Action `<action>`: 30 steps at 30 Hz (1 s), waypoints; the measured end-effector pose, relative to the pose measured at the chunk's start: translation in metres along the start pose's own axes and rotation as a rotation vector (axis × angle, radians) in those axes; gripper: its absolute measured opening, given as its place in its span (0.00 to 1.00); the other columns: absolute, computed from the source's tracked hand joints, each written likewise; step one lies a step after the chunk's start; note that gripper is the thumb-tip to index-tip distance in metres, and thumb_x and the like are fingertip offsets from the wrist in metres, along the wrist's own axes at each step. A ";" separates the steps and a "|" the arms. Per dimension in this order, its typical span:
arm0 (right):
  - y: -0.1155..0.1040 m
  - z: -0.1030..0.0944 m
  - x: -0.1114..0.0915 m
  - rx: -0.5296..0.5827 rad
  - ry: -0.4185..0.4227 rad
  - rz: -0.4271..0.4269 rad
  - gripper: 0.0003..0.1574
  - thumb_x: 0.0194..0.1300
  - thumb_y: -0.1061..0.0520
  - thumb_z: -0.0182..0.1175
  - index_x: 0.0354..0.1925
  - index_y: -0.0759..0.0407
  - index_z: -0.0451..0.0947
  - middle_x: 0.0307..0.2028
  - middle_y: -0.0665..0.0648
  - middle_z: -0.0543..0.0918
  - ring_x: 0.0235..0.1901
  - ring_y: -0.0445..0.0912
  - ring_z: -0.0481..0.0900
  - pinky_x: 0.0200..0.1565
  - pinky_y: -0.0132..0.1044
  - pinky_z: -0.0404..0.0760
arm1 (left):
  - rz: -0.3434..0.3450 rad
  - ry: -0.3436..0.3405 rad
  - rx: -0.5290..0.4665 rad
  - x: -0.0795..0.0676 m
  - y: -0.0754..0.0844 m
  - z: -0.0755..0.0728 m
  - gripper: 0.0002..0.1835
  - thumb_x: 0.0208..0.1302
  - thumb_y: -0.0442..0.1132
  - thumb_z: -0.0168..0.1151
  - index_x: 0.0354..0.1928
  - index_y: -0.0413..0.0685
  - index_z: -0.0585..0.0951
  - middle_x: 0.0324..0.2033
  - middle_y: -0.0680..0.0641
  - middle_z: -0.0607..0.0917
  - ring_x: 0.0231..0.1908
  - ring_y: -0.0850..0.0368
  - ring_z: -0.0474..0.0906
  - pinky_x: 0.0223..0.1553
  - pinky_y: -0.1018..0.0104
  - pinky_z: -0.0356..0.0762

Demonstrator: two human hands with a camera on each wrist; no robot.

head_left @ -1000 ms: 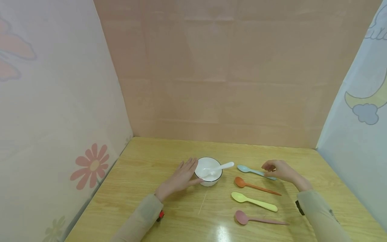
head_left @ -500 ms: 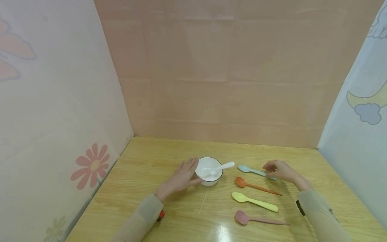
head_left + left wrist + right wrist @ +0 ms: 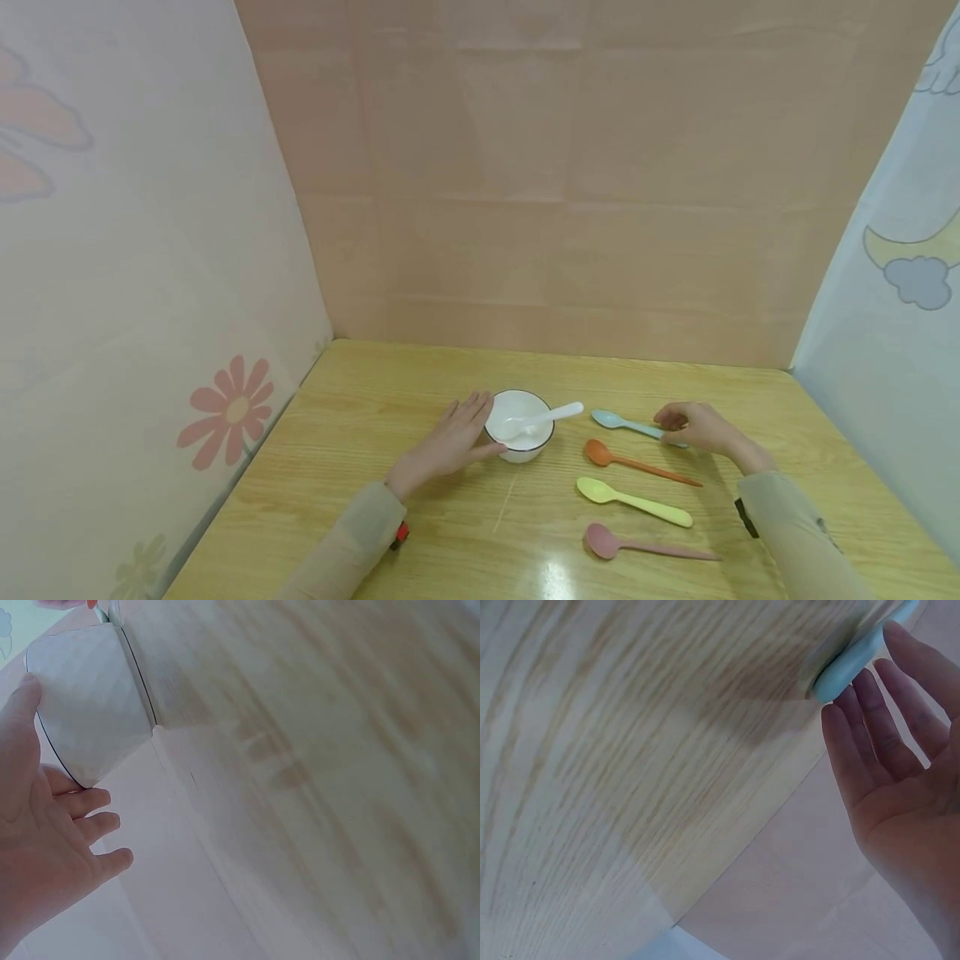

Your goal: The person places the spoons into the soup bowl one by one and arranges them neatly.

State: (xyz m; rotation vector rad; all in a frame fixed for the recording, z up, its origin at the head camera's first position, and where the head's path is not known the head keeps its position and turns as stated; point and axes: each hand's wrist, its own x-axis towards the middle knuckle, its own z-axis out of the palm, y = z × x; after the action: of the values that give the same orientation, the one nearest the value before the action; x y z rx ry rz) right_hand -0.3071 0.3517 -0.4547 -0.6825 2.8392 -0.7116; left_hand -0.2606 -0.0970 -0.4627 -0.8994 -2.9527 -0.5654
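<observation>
In the head view my left hand (image 3: pixel 442 450) lies against the left side of a white bowl (image 3: pixel 517 450) with a dark rim, its fingers extended and spread from the thumb. The left wrist view shows the bowl's wall (image 3: pixel 94 697) between that thumb and the fingers. A white spoon (image 3: pixel 555 412) leans in the bowl, handle to the right. My right hand (image 3: pixel 701 429) is at the handle end of a light blue spoon (image 3: pixel 633 427) on the table. The right wrist view shows thumb and fingertips by the spoon's handle (image 3: pixel 847 671), loosely bent, with no firm grip visible.
Below the light blue spoon lie an orange spoon (image 3: pixel 637 464), a yellow-green spoon (image 3: pixel 637 503) and a pink spoon (image 3: pixel 645 547), handles to the right. The wooden table (image 3: pixel 360 383) meets cloth-covered walls at the back and sides.
My right hand has lowered slightly toward the light blue spoon's handle. The left hand, bowl and spoons stay in place; the view has shifted very slightly.
</observation>
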 end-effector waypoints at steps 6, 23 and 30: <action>0.000 0.001 0.001 0.007 -0.002 0.010 0.19 0.59 0.56 0.70 0.47 0.65 0.82 0.41 0.58 0.86 0.40 0.51 0.82 0.41 0.36 0.82 | 0.004 0.005 0.001 0.001 0.000 0.000 0.48 0.70 0.63 0.53 0.77 0.37 0.52 0.77 0.36 0.56 0.77 0.38 0.50 0.75 0.39 0.50; 0.000 0.004 0.002 0.000 0.011 0.014 0.18 0.56 0.62 0.71 0.45 0.67 0.82 0.40 0.60 0.86 0.39 0.52 0.83 0.41 0.45 0.84 | 0.000 -0.009 0.012 0.001 0.001 0.000 0.48 0.70 0.64 0.52 0.77 0.37 0.51 0.77 0.36 0.54 0.78 0.39 0.48 0.75 0.38 0.50; 0.002 0.007 0.002 -0.006 0.015 0.018 0.16 0.56 0.63 0.71 0.44 0.66 0.83 0.40 0.59 0.86 0.39 0.50 0.82 0.39 0.40 0.83 | -0.013 -0.011 0.010 -0.001 0.001 0.000 0.49 0.69 0.67 0.50 0.77 0.38 0.51 0.78 0.38 0.54 0.78 0.41 0.47 0.76 0.39 0.49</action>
State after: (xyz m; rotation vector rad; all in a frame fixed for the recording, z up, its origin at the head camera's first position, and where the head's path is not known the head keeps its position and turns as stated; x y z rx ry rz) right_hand -0.3084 0.3494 -0.4615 -0.6552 2.8582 -0.7083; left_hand -0.2596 -0.0967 -0.4628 -0.8864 -2.9699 -0.5482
